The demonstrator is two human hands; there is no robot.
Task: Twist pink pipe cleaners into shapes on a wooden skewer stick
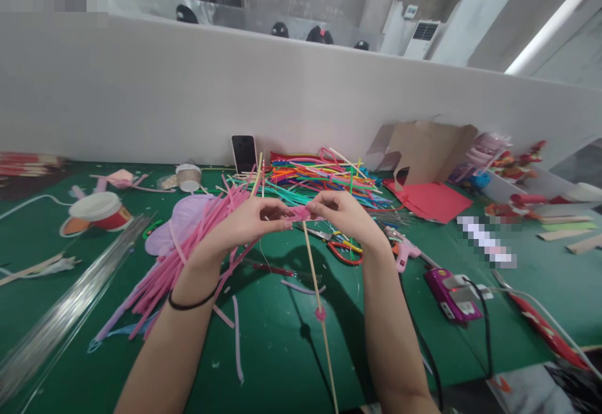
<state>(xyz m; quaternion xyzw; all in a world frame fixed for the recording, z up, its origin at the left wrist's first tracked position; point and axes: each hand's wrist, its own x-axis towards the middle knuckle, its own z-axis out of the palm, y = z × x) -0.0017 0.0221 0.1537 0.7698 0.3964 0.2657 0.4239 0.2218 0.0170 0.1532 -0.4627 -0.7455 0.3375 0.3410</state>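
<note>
My left hand (254,216) and my right hand (341,212) meet above the green table (263,351). Both pinch a small pink pipe-cleaner piece (300,214) at the top end of a thin wooden stick (316,295). The stick slants down toward me and carries a small pink bead-like lump (320,314) lower down. A black band sits on my left wrist. A heap of pink pipe cleaners (188,244) lies just left of my left hand.
Mixed coloured pipe cleaners (315,179) are piled behind my hands, with a phone (244,153) against the white wall. Scissors (342,249), a pink glue gun (405,251), a purple device (452,295), red paper (430,201), cardboard, a paper cup (98,210) and silver wires (61,313) lie around.
</note>
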